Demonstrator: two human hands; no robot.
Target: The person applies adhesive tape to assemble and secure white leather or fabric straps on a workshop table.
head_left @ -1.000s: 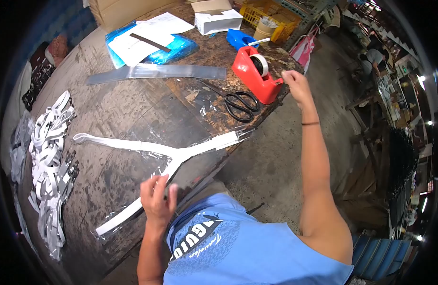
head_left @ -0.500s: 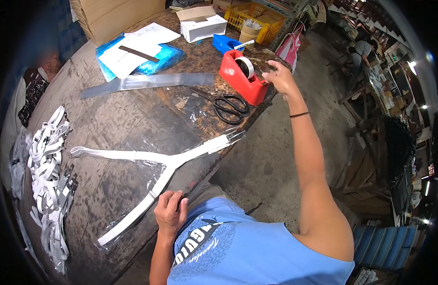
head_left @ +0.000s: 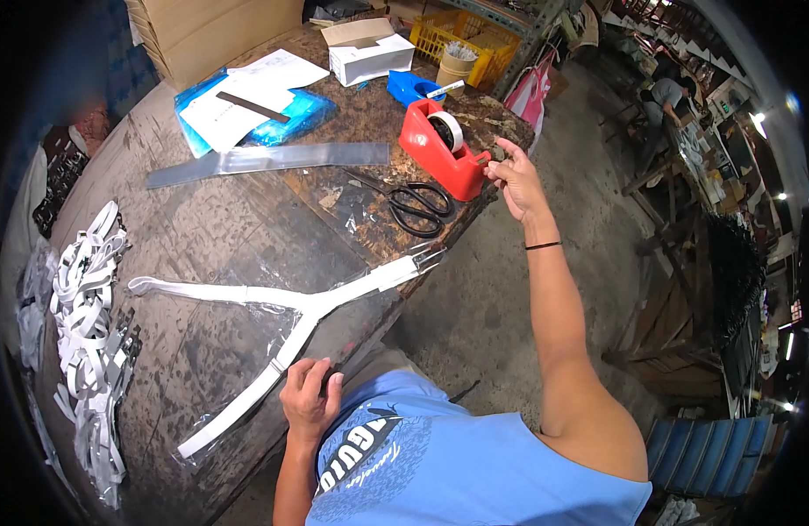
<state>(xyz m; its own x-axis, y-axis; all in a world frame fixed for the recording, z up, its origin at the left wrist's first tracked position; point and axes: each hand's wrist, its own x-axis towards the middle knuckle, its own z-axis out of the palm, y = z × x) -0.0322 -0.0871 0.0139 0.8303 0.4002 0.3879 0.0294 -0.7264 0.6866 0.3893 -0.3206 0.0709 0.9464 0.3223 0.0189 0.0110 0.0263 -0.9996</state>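
My right hand (head_left: pixel 516 184) is at the cutter end of a red tape dispenser (head_left: pixel 439 151), thumb and a finger pinched at the tape's end, another finger raised; the tape itself is barely visible. A white tape roll (head_left: pixel 447 131) sits in the dispenser. My left hand (head_left: pixel 310 399) rests at the table edge, fingers loosely curled and apart, holding nothing. Beside it lies a pair of white Y-shaped suspenders (head_left: pixel 315 304) in a clear plastic bag, with clips at the upper right end. Black-handled scissors (head_left: pixel 419 209) lie between the dispenser and the suspenders.
A heap of white straps (head_left: pixel 89 289) lies at the left. Toward the back are a clear plastic strip (head_left: pixel 308 156), papers on a blue package (head_left: pixel 224 114), a white box (head_left: pixel 369 60), a large carton (head_left: pixel 220 39) and a yellow crate (head_left: pixel 488 44). A person (head_left: pixel 666 95) is far right.
My right hand has turned slightly, its fingers closing in a pinch at the dispenser's cutter end. The left hand stays by the suspenders. The view has shifted a little.
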